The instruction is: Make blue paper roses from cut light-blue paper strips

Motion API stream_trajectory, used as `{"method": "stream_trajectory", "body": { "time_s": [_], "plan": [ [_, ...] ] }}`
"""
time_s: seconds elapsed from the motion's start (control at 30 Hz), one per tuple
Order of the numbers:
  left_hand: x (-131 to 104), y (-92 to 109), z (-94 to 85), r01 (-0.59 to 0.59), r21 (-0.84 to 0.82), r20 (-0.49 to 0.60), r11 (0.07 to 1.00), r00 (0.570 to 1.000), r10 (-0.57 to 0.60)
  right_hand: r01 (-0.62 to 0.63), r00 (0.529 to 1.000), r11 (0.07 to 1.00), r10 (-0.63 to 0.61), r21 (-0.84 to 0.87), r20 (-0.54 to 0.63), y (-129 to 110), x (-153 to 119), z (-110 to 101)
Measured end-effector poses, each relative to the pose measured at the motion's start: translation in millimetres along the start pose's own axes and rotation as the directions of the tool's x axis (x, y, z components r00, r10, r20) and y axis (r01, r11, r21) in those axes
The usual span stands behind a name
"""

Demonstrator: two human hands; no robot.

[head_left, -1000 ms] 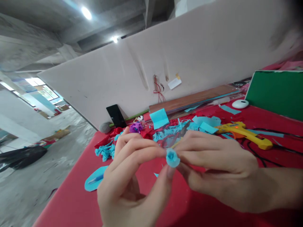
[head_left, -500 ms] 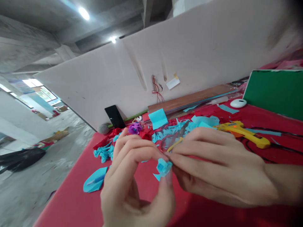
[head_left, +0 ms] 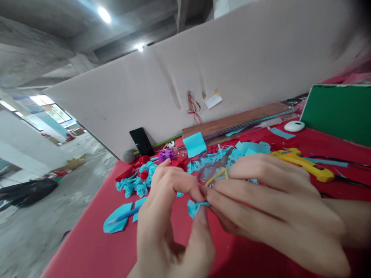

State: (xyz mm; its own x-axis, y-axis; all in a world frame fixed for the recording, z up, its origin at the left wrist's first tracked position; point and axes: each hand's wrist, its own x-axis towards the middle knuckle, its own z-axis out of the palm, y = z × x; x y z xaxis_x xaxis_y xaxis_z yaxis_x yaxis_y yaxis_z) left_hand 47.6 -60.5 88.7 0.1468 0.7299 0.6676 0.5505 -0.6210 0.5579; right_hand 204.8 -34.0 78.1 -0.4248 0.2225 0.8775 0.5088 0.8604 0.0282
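Observation:
A small light-blue crepe paper flower (head_left: 192,208) is pinched between the thumb and index finger of my left hand (head_left: 162,216), its frilled end pointing left. My right hand (head_left: 278,204) has its fingertips closed on the twisted right end of the same flower. The tips of the right thumb and index are partly hidden behind the other fingers. Scissors (head_left: 222,172) with yellow-and-red handles lie just behind my hands. Finished blue paper flowers (head_left: 131,186) are bunched beyond my left hand, with a red one (head_left: 144,175) among them.
Blue cut paper (head_left: 118,220) with a blue pen (head_left: 124,215) lies left. A yellow glue gun (head_left: 314,166), its cord, a white mouse-like object (head_left: 294,126) and a green board (head_left: 337,114) are right. A black phone (head_left: 141,141) leans on the white partition (head_left: 246,58).
The blue flower has turned from facing me to lying sideways, frilled end left. My right hand has shifted slightly and rotated; both hands keep their pinch.

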Motion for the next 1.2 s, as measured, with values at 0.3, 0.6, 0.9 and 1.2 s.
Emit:
{"method": "stream_trajectory", "body": {
  "time_s": [0.3, 0.6, 0.9, 1.2],
  "plan": [
    [0.3, 0.2, -1.4, 0.153, -0.037, 0.046, 0.988, 0.987, -0.151, -0.343, 0.837, 0.931, 0.362, 0.123, -0.410, -22.4, 3.8, 26.8],
    [-1.1, -5.5, -1.4, 0.240, -0.196, 0.132, 0.951, 0.967, -0.217, -0.356, 0.828, 0.904, 0.422, 0.236, -0.368, -24.6, -5.1, 34.7],
    [0.5, -6.7, -0.2, 0.263, -0.191, 0.127, 0.946, 0.962, -0.242, 0.014, 0.999, 0.998, -0.016, 0.062, 0.029, -1.1, 5.5, 2.2],
    [0.6, -17.3, -1.6, 0.188, -0.251, 0.149, 0.950, 0.977, -0.154, 0.169, 0.984, 0.986, -0.169, 0.004, 0.052, 11.3, 3.5, -2.8]
  ]
}}
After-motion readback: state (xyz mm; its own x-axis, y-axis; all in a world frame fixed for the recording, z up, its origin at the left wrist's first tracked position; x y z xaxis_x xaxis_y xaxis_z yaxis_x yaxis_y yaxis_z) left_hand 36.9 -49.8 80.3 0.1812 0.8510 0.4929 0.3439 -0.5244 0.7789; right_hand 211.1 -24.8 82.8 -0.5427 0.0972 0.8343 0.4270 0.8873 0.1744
